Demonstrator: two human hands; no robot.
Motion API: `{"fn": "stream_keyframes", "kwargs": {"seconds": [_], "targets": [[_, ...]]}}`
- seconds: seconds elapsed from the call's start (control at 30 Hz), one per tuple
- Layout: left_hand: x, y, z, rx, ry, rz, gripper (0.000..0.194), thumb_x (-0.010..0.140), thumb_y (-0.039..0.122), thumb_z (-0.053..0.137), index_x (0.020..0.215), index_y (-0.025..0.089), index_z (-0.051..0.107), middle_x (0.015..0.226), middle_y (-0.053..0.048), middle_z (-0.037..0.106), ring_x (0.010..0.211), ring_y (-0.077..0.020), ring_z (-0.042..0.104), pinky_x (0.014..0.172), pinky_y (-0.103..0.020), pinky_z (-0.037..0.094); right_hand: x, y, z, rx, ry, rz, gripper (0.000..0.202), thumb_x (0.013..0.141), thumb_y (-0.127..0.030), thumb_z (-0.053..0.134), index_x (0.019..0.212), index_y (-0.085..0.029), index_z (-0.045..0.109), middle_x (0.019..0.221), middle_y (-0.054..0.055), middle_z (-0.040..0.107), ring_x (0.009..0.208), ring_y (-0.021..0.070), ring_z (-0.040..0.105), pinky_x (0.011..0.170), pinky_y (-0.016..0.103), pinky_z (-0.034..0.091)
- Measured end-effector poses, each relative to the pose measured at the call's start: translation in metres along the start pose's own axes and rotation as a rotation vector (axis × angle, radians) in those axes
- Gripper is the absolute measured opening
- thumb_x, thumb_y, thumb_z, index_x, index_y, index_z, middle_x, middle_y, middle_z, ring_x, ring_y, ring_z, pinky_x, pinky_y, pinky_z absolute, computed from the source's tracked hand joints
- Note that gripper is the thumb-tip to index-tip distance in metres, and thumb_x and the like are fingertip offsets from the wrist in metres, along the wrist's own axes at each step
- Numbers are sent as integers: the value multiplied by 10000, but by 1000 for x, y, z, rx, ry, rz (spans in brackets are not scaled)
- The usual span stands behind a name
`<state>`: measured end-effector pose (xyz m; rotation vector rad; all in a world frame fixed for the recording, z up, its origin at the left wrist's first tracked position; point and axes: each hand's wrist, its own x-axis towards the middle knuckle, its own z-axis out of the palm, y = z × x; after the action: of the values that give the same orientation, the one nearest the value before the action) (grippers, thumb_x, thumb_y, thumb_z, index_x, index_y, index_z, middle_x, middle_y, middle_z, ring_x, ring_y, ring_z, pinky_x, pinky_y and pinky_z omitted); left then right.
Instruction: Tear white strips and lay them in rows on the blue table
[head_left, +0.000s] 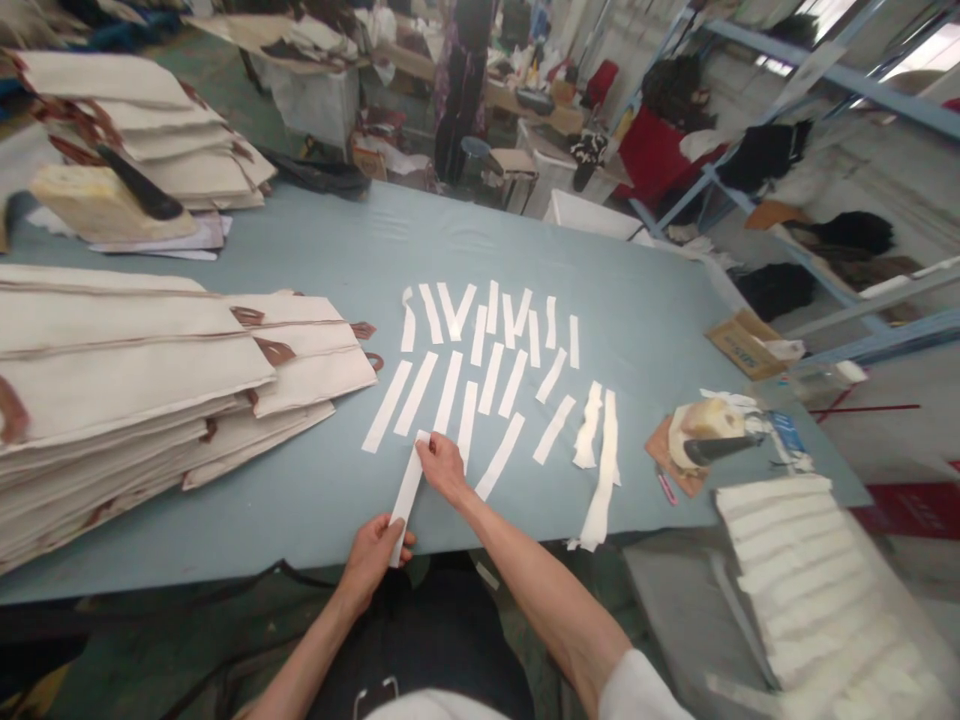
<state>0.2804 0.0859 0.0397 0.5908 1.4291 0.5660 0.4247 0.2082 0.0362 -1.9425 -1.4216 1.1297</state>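
One white strip (408, 495) is held between both hands at the table's near edge. My left hand (377, 548) pinches its lower end, thumb on top. At the upper end, the thumb and fingers of my right hand (441, 464) are closed on it. Several white strips (448, 392) lie in loose rows on the blue-green table just beyond the hands. Further right lie longer cream strips (604, 460) with ragged edges.
Stacked cream fabric pieces (112, 380) with brown loops cover the table's left side. A pale block with a dark tool (705, 440) sits at the right, near a pink cutter (666, 484). A cardboard box (742, 345) stands at the far right edge. A person (459, 90) stands beyond the table.
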Motion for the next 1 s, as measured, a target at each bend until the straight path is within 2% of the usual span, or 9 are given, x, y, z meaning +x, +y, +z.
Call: {"fn": "stream_keyframes", "kwargs": {"seconds": [0.2,0.47,0.73,0.9,1.0], "targets": [[23,-2,2,7,43,-92,232,1028,358,630,962,137,662,794,14,676,586,-103,620,530,-234,532,19,-6,0,-243,20,-8,236,1009,-309,508,914,-233,710,789,4,684,787,191,611,717,268,423],[22,-3,1,21,43,-119,228,1024,357,637,990,135,676,866,-10,706,678,-129,669,602,-268,576,27,-11,-5,-399,2,-68,244,1041,-350,487,1056,-264,715,939,17,742,918,209,657,821,285,443],[20,7,3,36,61,-153,254,1024,374,636,944,136,674,828,-1,705,650,-124,663,595,-266,569,38,-13,-14,-345,46,-100,168,996,-317,556,1015,-264,714,981,-7,765,932,189,679,861,287,461],[12,15,4,39,84,-168,276,1028,384,626,921,135,678,836,-11,729,680,-134,692,627,-280,586,52,-20,-35,-254,168,-74,286,1034,-306,436,1182,-225,668,1170,42,748,988,197,680,932,324,473],[2,24,3,38,66,-181,266,1040,362,585,972,126,687,934,-60,769,760,-157,742,656,-274,602,37,-22,-48,-222,181,-99,317,1038,-297,419,1229,-200,653,1202,66,739,1002,205,690,957,341,483]]}}
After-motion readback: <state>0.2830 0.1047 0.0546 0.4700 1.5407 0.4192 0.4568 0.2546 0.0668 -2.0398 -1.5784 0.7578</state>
